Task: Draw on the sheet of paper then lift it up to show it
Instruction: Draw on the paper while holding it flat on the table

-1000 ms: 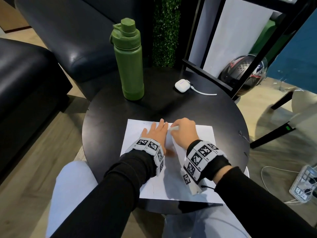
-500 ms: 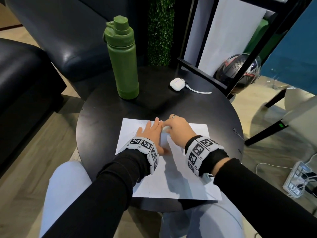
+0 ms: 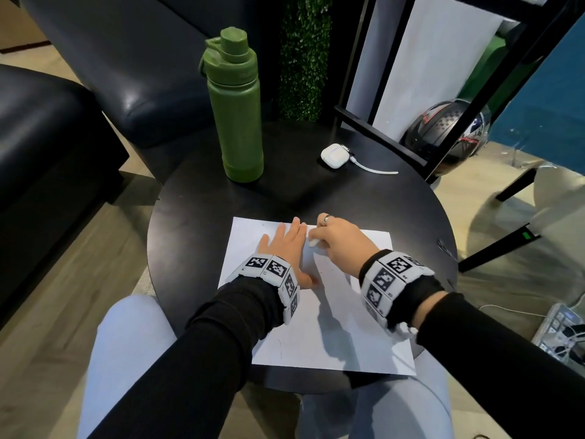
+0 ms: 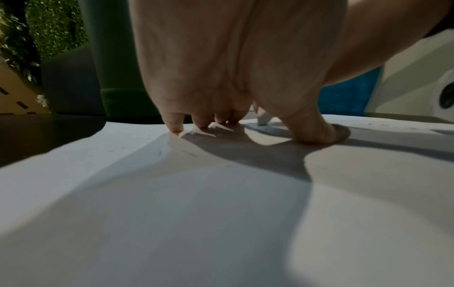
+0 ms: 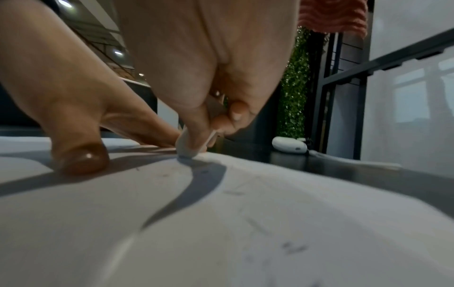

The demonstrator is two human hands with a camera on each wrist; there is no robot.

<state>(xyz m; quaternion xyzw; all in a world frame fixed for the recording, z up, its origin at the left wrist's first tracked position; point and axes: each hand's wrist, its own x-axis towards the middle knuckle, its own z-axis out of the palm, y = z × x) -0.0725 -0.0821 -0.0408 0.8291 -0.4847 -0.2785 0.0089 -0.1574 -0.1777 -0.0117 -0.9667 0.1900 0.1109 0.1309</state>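
Round black tabletop [image 3: 196, 217] carries paper sheet [image 3: 332, 337]. Left hand [image 3: 285, 248], fingers flat, pins sheet against sliding; right hand [image 3: 342, 245] pinches small white drawing tool [image 5: 186, 147], tip on paper.

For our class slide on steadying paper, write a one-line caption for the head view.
Left hand rests flat on the sheet of paper while the right hand pinches a small white object against it.
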